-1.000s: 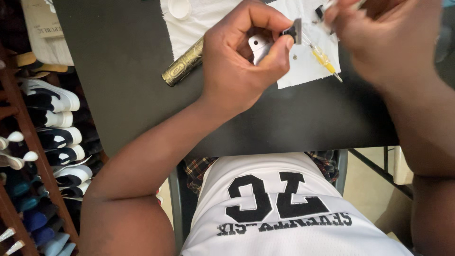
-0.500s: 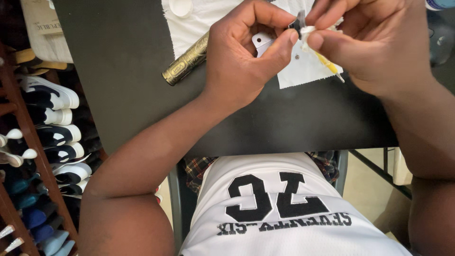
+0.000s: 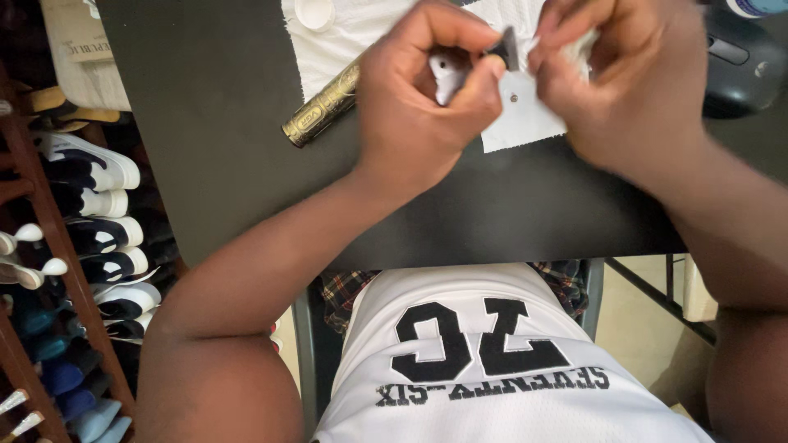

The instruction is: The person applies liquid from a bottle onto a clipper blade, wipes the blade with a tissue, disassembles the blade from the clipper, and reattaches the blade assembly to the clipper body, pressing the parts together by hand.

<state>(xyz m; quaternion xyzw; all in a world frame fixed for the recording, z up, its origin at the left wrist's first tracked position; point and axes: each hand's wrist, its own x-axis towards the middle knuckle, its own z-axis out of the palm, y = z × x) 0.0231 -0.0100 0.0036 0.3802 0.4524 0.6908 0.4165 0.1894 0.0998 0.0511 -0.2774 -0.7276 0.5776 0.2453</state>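
Left hand (image 3: pixel 419 115) fingers pinch a small dark part (image 3: pixel 502 47), upright, above the surface (image 3: pixel 205 123); right hand (image 3: pixel 632 90) fingers close just right of it, touching; right hand's grip blurred, cannot tell what it holds.

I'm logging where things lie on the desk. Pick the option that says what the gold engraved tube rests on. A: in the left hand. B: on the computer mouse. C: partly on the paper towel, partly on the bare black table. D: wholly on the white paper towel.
C: the gold engraved tube lies with its upper end on the white paper towel and its lower end on the black table, just beside the left hand.
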